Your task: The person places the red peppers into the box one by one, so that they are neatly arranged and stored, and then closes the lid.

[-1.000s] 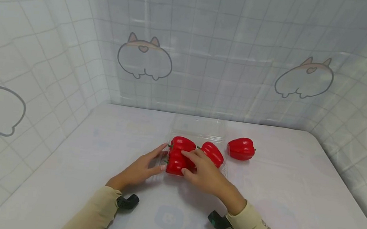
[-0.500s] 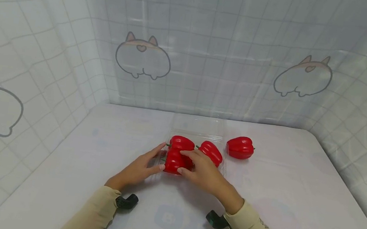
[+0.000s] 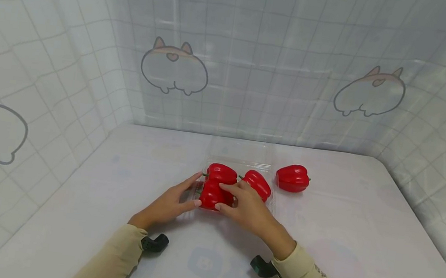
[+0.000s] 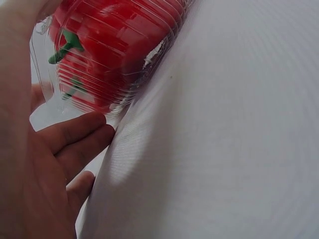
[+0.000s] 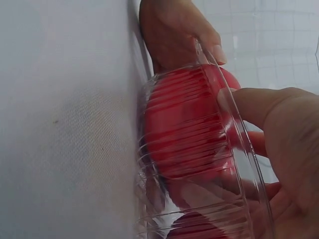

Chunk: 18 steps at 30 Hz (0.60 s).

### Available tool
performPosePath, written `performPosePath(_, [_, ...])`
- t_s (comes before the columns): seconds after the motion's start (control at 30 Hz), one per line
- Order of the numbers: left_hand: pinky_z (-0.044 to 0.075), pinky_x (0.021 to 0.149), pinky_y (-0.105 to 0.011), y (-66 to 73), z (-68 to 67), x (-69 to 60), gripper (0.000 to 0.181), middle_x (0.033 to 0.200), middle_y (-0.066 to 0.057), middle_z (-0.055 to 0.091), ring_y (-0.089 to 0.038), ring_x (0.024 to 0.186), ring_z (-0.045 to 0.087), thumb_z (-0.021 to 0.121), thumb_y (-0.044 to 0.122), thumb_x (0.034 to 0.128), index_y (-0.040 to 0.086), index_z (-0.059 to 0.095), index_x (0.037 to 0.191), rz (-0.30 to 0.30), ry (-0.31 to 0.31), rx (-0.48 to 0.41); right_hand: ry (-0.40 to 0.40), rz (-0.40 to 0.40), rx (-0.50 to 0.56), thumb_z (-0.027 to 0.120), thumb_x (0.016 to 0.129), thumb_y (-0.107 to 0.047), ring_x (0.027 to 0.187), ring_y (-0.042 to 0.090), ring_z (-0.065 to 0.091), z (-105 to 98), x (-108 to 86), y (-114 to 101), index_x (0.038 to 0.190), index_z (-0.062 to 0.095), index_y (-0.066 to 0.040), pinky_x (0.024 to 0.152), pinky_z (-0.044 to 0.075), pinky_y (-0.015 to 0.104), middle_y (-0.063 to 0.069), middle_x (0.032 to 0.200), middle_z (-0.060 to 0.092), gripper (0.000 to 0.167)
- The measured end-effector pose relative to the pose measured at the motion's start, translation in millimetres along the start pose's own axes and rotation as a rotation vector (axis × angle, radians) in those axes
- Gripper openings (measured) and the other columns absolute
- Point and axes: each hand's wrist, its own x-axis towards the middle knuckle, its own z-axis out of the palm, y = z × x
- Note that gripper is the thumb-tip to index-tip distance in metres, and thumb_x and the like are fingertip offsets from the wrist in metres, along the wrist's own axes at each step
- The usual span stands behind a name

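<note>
Shiny spots are seen on the peppers (image 3: 292,178), and soft shadows on the table (image 3: 363,221). Wrist views are dimly lit.

Peppers (image 3: 212,195) are all solid red with green stems (image 4: 67,46), tub (image 5: 189,149) is clear and ridged, sleeves (image 3: 119,251) beige. White tabletop (image 3: 353,234) has faint blue/pink prints (image 3: 205,263); far wall (image 3: 255,82) is grey grid plus cartoon critters (image 3: 174,70).

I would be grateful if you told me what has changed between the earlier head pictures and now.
The front pepper in the clear container has shifted slightly left, toward the left hand; the right hand, gripping it, moved along. No hold was visibly taken or released. The left hand, back pepper, right pepper and loose pepper beside the container stayed about put.
</note>
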Motion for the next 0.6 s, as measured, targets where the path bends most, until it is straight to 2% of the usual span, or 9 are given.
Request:
performPosePath(0.17, [0.030,0.110,-0.066,0.5,-0.1,-0.5,0.083,0.155,-0.001,0.043,-0.026,0.144,0.036,0.064,0.056,0.0917,0.037,0.021,0.160,-0.007,0.001,-0.010,-0.003,-0.018,-0.024,0.085,0.081,-0.033,0.094,0.018,0.059,-3,-0.7,-1,0.137,0.064,-0.015,0.070,0.054,0.020,0.004,0.118,0.061,0.063])
performPosePath(0.3, [0.030,0.110,-0.066,0.8,-0.8,-0.5,0.082,0.154,-0.001,0.045,-0.026,0.144,0.036,0.064,0.056,0.0919,0.039,0.022,0.160,-0.003,0.002,-0.016,0.013,-0.019,-0.006,0.084,0.082,-0.032,0.090,0.020,0.061,-8,-1.1,2,0.133,0.065,-0.015,0.068,0.055,0.022,0.004,0.110,0.061,0.058])
performPosePath(0.43, [0.031,0.110,-0.065,0.8,-0.8,-0.3,0.082,0.153,0.001,0.045,-0.024,0.144,0.037,0.064,0.057,0.0914,0.041,0.021,0.159,-0.016,-0.001,-0.018,0.070,-0.012,0.038,0.083,0.083,-0.024,0.090,0.022,0.062,-18,-0.4,7,0.127,0.068,-0.011,0.071,0.058,0.027,0.006,0.104,0.063,0.047])
performPosePath(0.6, [0.030,0.110,-0.065,1.5,-0.8,-0.5,0.082,0.154,0.001,0.044,-0.024,0.144,0.036,0.065,0.057,0.0910,0.041,0.021,0.159,-0.031,-0.004,-0.034,0.153,-0.033,0.019,0.082,0.083,-0.016,0.090,0.018,0.062,-34,1.6,13,0.121,0.071,-0.009,0.073,0.059,0.030,0.004,0.105,0.066,0.040])
